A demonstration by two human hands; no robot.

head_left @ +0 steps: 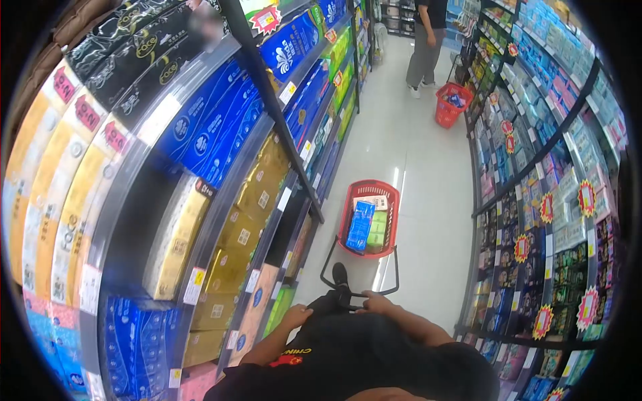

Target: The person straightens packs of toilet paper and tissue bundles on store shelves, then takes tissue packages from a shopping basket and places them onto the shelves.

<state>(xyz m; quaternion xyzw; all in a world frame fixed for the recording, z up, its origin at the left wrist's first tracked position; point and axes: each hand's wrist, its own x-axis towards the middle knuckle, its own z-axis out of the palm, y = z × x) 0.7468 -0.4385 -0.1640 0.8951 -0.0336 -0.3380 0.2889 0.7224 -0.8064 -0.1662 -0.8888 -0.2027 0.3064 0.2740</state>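
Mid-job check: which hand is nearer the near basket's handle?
Right. The right hand is at the handle, seemingly gripping its bar; the left hand is apart from it, off to its left.

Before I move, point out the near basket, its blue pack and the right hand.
Near basket (pixel 372 188), head view, far wall.
Blue pack (pixel 361 225), head view, upper face.
Right hand (pixel 378 303), head view, back of hand.

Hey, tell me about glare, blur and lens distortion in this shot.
Head view: bright light streaks glare off the floor; head view: wide-lens distortion bows the side shelves inside a dark round border; head view: a blurry patch sits by the black packs, while the nearer red basket reads clearly.
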